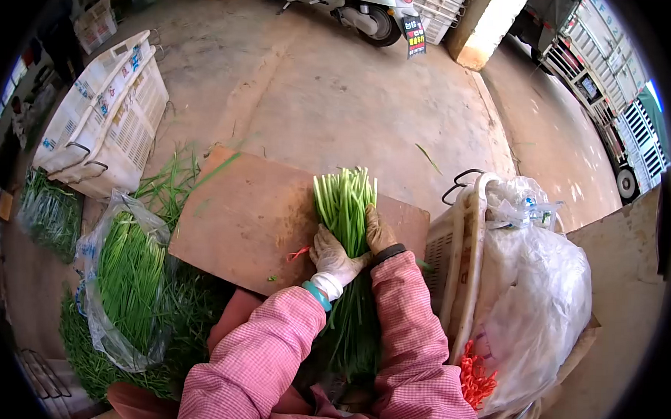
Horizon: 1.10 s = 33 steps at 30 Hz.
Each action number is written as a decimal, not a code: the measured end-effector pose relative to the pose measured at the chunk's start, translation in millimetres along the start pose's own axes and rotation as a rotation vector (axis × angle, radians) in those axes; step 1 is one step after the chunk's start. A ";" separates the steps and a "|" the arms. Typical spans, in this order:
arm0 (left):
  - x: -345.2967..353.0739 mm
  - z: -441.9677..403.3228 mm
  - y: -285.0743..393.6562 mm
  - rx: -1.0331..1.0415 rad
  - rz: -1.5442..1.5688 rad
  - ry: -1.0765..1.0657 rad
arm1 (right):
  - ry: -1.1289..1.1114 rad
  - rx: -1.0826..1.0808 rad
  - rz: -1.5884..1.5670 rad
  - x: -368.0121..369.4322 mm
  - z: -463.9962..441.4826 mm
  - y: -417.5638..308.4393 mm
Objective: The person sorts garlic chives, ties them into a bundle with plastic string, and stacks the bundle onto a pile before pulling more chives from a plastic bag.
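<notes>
A bunch of garlic chives (345, 202) rests across a brown board (239, 213), its pale cut ends pointing away and its dark leaves hanging towards my lap. My left hand (334, 255), in a whitish glove, wraps the bunch from the left side. On the right, my right hand (380, 232), in a stained brownish glove, closes round the same stalks higher up. Both palms are hidden against the chives. A thin red tie (298, 252) lies on the board just left of my left hand.
Loose greens and a plastic bag of chives (130, 276) lie at left, below stacked white crates (106, 116). At right stands a crate (463, 266) with clear plastic (536, 290) and red ties (477, 377). A scooter (357, 11) and a truck (606, 78) are farther off.
</notes>
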<state>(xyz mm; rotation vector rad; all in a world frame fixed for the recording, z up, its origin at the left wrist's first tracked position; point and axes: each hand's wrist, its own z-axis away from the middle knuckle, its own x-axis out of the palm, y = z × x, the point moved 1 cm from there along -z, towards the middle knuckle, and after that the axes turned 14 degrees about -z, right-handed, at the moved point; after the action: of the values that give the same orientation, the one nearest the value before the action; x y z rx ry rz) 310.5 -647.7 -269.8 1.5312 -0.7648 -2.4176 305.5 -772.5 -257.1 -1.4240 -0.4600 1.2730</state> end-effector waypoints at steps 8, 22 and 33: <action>10.6 24.5 -9.4 -0.106 0.003 0.241 | 0.029 -0.018 -0.819 40.7 74.6 13.4; -12.5 34.2 -18.4 -0.077 0.062 0.081 | 0.369 -0.162 0.185 -83.0 78.8 73.4; -34.3 13.1 -62.5 -0.123 1.110 0.051 | 0.132 -0.046 0.386 -64.9 102.3 83.9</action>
<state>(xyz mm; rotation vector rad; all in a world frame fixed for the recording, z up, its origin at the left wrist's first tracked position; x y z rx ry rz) 321.9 -576.1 -270.2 0.7506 -1.0450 -1.5318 164.2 -805.4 -282.6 -1.6792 -0.1269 1.4664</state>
